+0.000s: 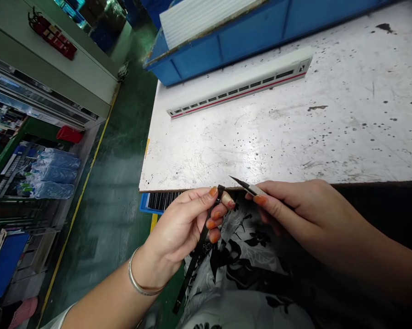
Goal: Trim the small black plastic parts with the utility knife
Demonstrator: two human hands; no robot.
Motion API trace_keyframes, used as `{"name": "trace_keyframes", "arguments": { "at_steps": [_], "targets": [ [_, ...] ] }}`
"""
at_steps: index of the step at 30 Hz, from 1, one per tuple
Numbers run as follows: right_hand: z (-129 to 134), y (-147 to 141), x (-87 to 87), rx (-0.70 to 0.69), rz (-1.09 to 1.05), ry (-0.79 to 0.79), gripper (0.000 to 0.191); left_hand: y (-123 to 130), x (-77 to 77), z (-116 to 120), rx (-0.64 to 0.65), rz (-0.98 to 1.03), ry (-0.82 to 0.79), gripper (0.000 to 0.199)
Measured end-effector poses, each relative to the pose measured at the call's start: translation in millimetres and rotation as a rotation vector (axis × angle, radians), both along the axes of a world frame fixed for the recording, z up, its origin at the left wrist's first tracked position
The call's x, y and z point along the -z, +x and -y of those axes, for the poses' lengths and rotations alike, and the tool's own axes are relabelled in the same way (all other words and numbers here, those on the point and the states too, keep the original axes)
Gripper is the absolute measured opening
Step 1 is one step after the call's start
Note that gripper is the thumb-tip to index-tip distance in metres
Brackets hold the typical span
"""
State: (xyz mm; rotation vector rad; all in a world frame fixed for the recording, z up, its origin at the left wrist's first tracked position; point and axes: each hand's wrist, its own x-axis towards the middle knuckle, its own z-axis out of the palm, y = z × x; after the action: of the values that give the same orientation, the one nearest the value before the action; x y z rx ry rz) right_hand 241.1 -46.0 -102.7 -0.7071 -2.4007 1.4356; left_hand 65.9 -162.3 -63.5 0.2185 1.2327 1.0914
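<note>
My left hand (pixel 188 219) pinches one end of a long thin black strip (pixel 200 244), which hangs down over my patterned clothing. My right hand (pixel 295 208) is closed around a pointed blade tool (pixel 245 184) with a pale handle, its dark tip directed left toward the strip's upper end. Tip and strip are a little apart. Both hands are at the near edge of the white table (pixel 277 141). Farther back on it lies a long white train car shell (pixel 240 87) with dark windows and a red stripe.
A blue bin (pixel 226 48) with a white ribbed sheet (pixel 206 18) stands behind the train shell. Below the table's left corner is a blue tray (pixel 146 203) of dark strips. Wrapped bottles (pixel 56 173) and a red bucket (pixel 69 134) are across the green floor.
</note>
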Motion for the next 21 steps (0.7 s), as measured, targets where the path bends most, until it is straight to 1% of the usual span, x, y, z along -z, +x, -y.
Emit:
{"name": "trace_keyframes", "arguments": {
  "at_steps": [7,15,19,21],
  "targets": [
    [2.3,1.3,-2.3,0.004,-0.010,0.046,0.035,1.5,-2.6,0.8,-0.006,-0.029,0.010,0.029],
    [4.9,2.3,-4.9,-0.007,-0.018,0.053,0.036,1.6,-0.1,0.0,-0.002,-0.018,0.025,0.026],
    [5.8,2.3,-3.1,-0.006,-0.028,0.056,0.035,1.2,1.0,1.1,0.012,0.007,0.042,0.026],
    [6.7,2.4,-0.7,0.002,-0.028,0.082,0.035,1.0,1.7,1.7,0.013,0.018,0.045,0.026]
  ]
}}
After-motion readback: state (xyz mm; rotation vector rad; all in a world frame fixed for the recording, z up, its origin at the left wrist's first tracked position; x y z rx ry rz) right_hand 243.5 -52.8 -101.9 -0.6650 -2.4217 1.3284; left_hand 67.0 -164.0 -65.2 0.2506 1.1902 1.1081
